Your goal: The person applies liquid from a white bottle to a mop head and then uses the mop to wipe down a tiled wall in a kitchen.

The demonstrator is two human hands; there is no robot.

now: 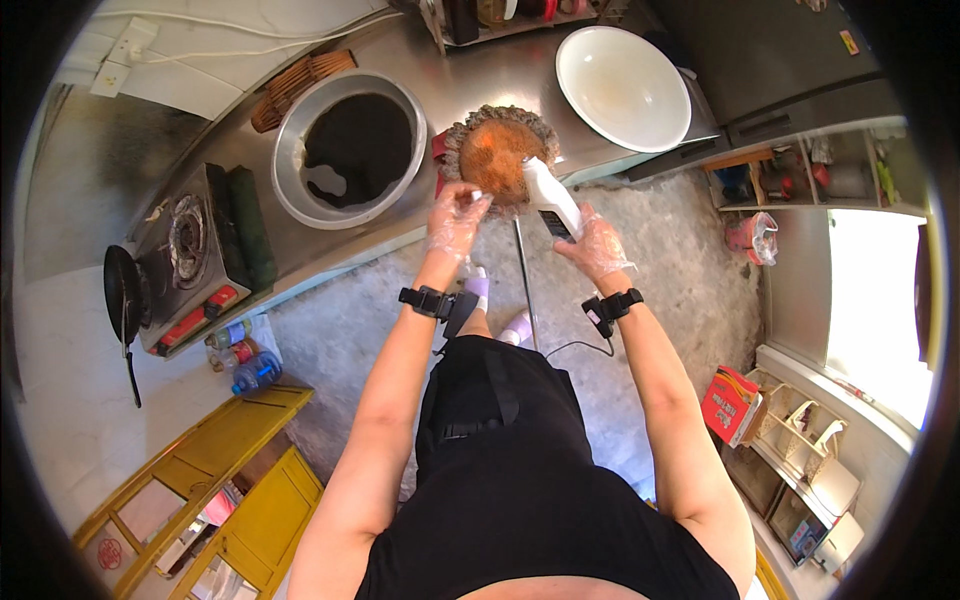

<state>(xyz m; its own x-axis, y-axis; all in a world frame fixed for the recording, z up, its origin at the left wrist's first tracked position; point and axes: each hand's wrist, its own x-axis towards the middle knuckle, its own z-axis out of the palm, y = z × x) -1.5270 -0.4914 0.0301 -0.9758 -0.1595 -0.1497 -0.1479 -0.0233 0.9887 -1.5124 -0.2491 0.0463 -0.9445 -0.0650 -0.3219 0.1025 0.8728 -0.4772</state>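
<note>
In my right hand (596, 244), which wears a clear plastic glove, is a white bottle (551, 196) with a dark label. The bottle tilts up and to the left, its neck over a round, hair-like mass (499, 154). That mass is orange-brown in the middle with a grey, curly rim; a metal pole (523, 270) runs down from beneath it. My left hand (455, 221), also gloved, pinches a small white piece (477, 196), perhaps the bottle's cap, at the near left edge of the mass. Liquid leaving the bottle cannot be made out.
A metal basin (285, 161) of dark liquid stands on the steel counter (487, 60), left of the mass. To the right is a white basin (622, 86). A gas stove (187, 240) and a wok (122, 292) are far left. Yellow cabinet doors (266, 517) stand lower left.
</note>
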